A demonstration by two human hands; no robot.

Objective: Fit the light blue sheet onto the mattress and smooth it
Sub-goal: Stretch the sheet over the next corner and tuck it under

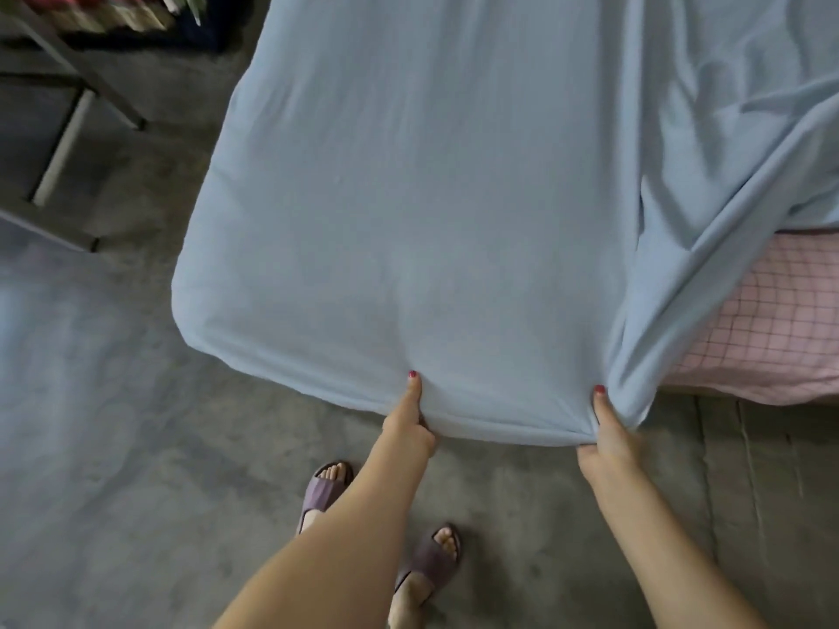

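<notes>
A grey concrete floor (113, 401) fills the left and bottom of the frame, with a metal rack (68, 84) at upper left. The sheet (408, 197) is spread fairly smooth over the mattress (762, 329), whose pink checked cover is bared at right beside a bunched fold. Its near hem is pinched by the left hand (408, 429) and the right hand (610, 429), thumbs on top.

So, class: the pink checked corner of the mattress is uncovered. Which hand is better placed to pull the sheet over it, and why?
The right hand. Its grip is on the bunched fold of the sheet beside the bare mattress corner; the left hand holds the hem farther away.
</notes>
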